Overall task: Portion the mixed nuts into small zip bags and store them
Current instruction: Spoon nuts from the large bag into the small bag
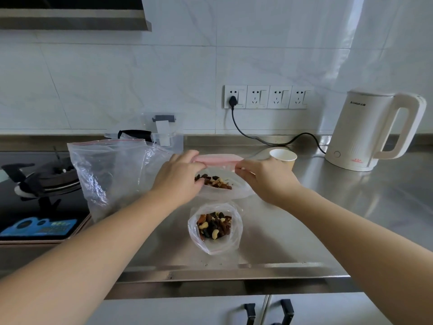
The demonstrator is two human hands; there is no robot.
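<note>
Here the left hand point(180, 177) and the right hand point(262, 177) pinch the pink zip strip of the small zip bag point(225, 191) on the steel counter point(351, 207), a soft, slippery, light thing best held by this stiffer strip.

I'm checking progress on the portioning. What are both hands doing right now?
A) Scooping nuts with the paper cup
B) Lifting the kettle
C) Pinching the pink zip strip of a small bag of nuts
C: the left hand and right hand pinch the ends of the pink zip strip of the small bag.
</note>
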